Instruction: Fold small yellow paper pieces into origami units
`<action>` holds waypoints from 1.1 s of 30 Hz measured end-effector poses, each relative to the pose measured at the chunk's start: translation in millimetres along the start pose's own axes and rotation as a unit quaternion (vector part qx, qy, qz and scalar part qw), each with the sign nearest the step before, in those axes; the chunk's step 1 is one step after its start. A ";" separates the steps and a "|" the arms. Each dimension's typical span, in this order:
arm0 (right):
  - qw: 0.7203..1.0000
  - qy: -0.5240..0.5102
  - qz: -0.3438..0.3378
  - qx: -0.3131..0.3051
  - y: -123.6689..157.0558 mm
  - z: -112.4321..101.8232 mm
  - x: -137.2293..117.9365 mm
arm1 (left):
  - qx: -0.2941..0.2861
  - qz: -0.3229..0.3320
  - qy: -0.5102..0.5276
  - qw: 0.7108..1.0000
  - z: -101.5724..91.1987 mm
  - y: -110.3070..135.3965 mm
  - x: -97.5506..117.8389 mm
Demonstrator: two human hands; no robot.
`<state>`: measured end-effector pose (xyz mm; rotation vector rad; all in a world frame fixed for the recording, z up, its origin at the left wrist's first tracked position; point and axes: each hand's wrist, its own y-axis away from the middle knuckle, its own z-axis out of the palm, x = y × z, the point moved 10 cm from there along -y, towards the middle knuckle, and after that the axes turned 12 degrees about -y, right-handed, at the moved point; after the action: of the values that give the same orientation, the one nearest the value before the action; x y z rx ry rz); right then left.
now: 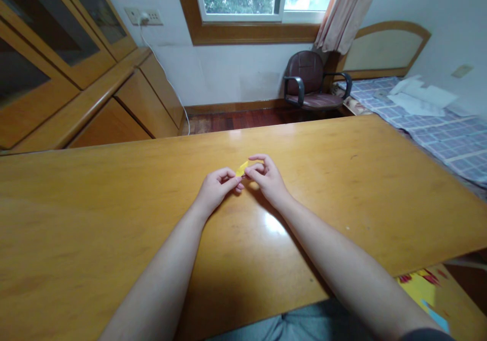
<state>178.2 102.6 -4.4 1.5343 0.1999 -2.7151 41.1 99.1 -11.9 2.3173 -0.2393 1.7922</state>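
Note:
A small folded piece of yellow paper (242, 168) is held just above the middle of a wooden table (114, 204). My left hand (216, 188) pinches its near end with curled fingers. My right hand (266, 177) is closed on its right side, fingers bent over it. Most of the paper is hidden between the fingertips. Both forearms stretch forward from the table's near edge.
A dark red office chair (310, 79) stands beyond the table under the window. A bed with a checked cover (449, 133) lies at the right. Wooden cabinets (76, 67) line the left wall. Coloured paper sheets (422, 285) lie below the table's near right edge.

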 end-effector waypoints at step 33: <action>1.000 0.004 0.026 -0.009 -4.6 -1.9 7.0 | 0.080 0.050 0.034 0.995 -18.6 0.7 3.7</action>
<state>175.9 107.7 -10.9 1.5238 0.1819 -2.6608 24.5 103.2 -3.8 2.3839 -0.2099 2.0039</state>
